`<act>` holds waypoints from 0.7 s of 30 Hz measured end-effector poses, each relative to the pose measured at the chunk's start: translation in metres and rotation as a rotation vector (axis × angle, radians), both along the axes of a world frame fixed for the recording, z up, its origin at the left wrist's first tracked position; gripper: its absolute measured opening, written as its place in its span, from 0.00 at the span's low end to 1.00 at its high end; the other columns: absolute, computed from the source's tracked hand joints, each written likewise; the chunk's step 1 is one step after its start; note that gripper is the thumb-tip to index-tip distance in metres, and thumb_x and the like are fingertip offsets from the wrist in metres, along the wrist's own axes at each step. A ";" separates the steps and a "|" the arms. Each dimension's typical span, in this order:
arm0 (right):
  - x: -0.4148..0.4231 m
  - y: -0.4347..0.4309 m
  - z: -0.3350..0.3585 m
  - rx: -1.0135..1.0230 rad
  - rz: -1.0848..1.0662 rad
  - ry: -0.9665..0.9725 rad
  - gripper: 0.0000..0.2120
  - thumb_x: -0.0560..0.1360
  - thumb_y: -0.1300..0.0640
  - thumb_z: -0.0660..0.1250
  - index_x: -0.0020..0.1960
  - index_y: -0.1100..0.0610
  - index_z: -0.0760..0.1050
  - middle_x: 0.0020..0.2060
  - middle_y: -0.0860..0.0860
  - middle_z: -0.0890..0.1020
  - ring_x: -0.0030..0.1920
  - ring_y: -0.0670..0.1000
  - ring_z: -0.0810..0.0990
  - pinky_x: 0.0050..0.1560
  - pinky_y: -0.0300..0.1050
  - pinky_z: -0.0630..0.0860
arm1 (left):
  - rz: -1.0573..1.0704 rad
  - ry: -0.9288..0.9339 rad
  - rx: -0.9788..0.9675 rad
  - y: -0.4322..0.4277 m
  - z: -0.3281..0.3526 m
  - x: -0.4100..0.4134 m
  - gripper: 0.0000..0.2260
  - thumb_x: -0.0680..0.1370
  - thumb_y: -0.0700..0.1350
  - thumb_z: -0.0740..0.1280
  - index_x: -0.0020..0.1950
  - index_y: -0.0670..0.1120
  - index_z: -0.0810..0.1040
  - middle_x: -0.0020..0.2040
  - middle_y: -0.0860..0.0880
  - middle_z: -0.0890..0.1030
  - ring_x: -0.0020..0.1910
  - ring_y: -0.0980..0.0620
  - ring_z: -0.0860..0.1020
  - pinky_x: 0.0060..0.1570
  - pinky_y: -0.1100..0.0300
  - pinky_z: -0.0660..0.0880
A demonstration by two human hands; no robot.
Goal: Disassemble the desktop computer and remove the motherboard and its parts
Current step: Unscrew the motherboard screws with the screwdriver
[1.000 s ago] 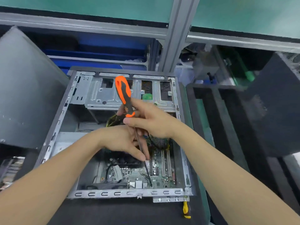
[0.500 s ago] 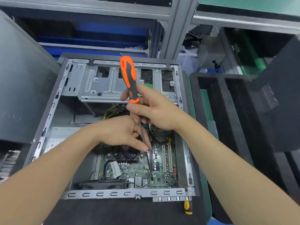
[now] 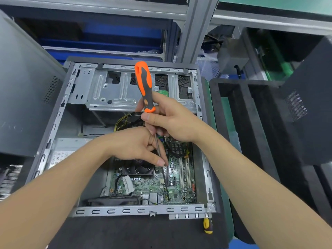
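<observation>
An open desktop case (image 3: 125, 211) lies on a dark bench mat (image 3: 125, 234), with the green motherboard (image 3: 179, 194) in its near right corner. The right hand (image 3: 172, 121) grasps an orange-and-grey screwdriver (image 3: 143, 83) at the base of the handle. The left hand (image 3: 136, 146) pinches the shaft, whose tip is on the board. Print on the white sticker (image 3: 128, 184) is too small to read

The orange screwdriver (image 3: 144, 85) is held by the right hand (image 3: 173, 121); its shaft is pinched by the left hand (image 3: 135, 146).

You get bright, even light from overhead; shadows fall soft inside the case (image 3: 125, 211). The metal bracket (image 3: 115, 94) shows mild sheen. Straight rails (image 3: 100, 8) bow near the edges, and fine detail on the board (image 3: 149, 184) looks slightly smeared.
</observation>
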State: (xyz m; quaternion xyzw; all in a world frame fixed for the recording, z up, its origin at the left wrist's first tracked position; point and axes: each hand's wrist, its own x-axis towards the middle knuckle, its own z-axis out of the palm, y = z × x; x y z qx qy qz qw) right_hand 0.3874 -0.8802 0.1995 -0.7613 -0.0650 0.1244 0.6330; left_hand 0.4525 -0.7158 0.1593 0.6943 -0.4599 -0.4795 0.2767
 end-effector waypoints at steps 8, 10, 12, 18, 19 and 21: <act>-0.002 0.000 -0.002 -0.010 0.008 0.004 0.08 0.84 0.65 0.62 0.62 0.64 0.69 0.31 0.49 0.75 0.30 0.47 0.74 0.31 0.38 0.70 | -0.005 -0.019 0.021 0.000 -0.003 0.000 0.05 0.77 0.57 0.75 0.52 0.63 0.87 0.26 0.55 0.64 0.26 0.56 0.64 0.30 0.61 0.60; -0.002 0.001 -0.002 -0.006 0.015 0.005 0.08 0.84 0.65 0.62 0.62 0.65 0.69 0.31 0.46 0.76 0.31 0.48 0.74 0.32 0.39 0.70 | -0.004 -0.018 0.013 0.001 -0.003 0.000 0.05 0.77 0.57 0.75 0.52 0.63 0.87 0.26 0.55 0.64 0.26 0.56 0.63 0.30 0.60 0.60; -0.001 0.000 0.000 -0.003 0.010 -0.004 0.07 0.84 0.66 0.61 0.62 0.64 0.69 0.31 0.44 0.77 0.31 0.46 0.74 0.31 0.37 0.70 | 0.009 -0.019 -0.007 0.000 -0.003 0.000 0.05 0.77 0.56 0.75 0.52 0.62 0.87 0.25 0.55 0.63 0.26 0.56 0.63 0.29 0.62 0.59; -0.001 -0.001 0.003 -0.016 0.006 0.008 0.07 0.84 0.66 0.61 0.62 0.65 0.69 0.31 0.51 0.76 0.29 0.46 0.73 0.31 0.37 0.70 | 0.003 -0.028 -0.012 -0.001 -0.004 0.001 0.05 0.76 0.56 0.75 0.52 0.63 0.87 0.26 0.55 0.63 0.26 0.56 0.63 0.27 0.64 0.58; -0.002 0.000 0.002 -0.015 0.020 0.016 0.07 0.84 0.66 0.61 0.62 0.65 0.69 0.32 0.51 0.76 0.29 0.46 0.73 0.30 0.38 0.70 | -0.012 -0.023 -0.009 0.000 -0.005 0.000 0.05 0.76 0.56 0.75 0.52 0.63 0.87 0.25 0.56 0.64 0.25 0.56 0.63 0.27 0.64 0.59; -0.002 0.001 0.000 -0.014 0.033 0.021 0.06 0.84 0.66 0.61 0.61 0.65 0.68 0.32 0.51 0.77 0.29 0.46 0.73 0.30 0.39 0.70 | -0.016 -0.021 -0.012 0.001 -0.006 0.000 0.05 0.76 0.56 0.75 0.52 0.62 0.87 0.25 0.56 0.64 0.25 0.56 0.63 0.27 0.64 0.58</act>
